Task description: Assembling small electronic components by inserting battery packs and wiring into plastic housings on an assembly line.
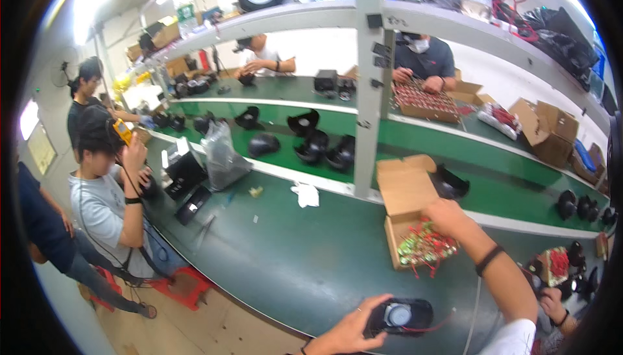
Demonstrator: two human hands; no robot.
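Observation:
My left hand (354, 330), at the bottom of the head view, grips a black oval plastic housing (418, 316) with a round grey disc in it. A thin red wire trails from the housing to the right. My right hand (448, 215) reaches over an open cardboard box (391, 241), its fingers curled down at the contents. Inside the box lies a tangle of small green and silver parts with red wires (425, 246), some hanging over the front edge. Whatever is between my right fingertips is hidden.
Black dome-shaped housings (311, 146) sit on the green conveyor (409, 147) behind a white post (368, 95). A grey plastic bag (224, 160) and white tissue (306, 194) lie on the bench. Co-workers sit left, opposite and at right, where another hand (553, 304) shows.

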